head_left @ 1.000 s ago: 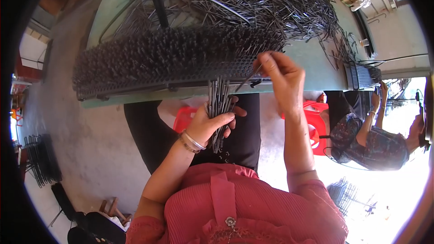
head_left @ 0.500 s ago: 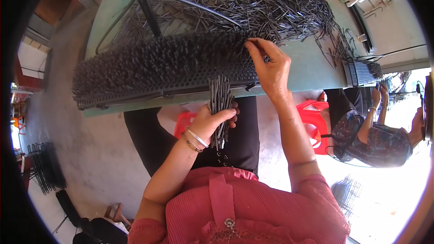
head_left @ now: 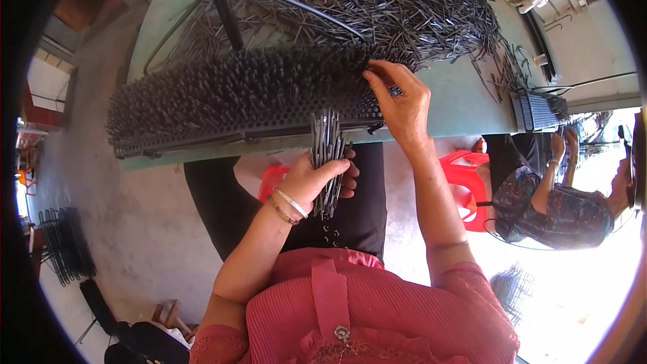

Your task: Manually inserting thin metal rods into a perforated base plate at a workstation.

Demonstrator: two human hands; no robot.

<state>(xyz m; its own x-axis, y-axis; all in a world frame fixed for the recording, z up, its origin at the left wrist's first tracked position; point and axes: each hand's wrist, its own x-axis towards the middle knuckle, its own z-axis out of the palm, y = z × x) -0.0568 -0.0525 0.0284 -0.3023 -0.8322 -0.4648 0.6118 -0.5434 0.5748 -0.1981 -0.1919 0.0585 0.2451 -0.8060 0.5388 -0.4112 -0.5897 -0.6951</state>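
Observation:
A bundle of thin, dark strips (head_left: 326,136) stands upright in my left hand (head_left: 315,178), fingers wrapped round its lower half. Just beyond it, a long black perforated panel (head_left: 290,124) lies along the table's near edge. Dark strips like those in the bundle bristle densely (head_left: 222,91) from most of its holes, while a band along its front right shows bare holes. My right hand (head_left: 408,104) is at the panel's right end, thumb and forefinger pinched together at the edge of the bristling strips. Whatever is between those fingertips is too small to make out.
Loose dark strips (head_left: 418,7) lie heaped across the green table (head_left: 465,87). A black metal frame (head_left: 228,13) rises behind the panel. On the right, a co-worker (head_left: 552,192) sits near a smaller panel (head_left: 532,109) and a red stool (head_left: 468,185).
My right hand has shifted slightly left and down along the panel, still pinched. The bundle in my left hand has tilted a little, with the fingers beneath it loosening slightly.

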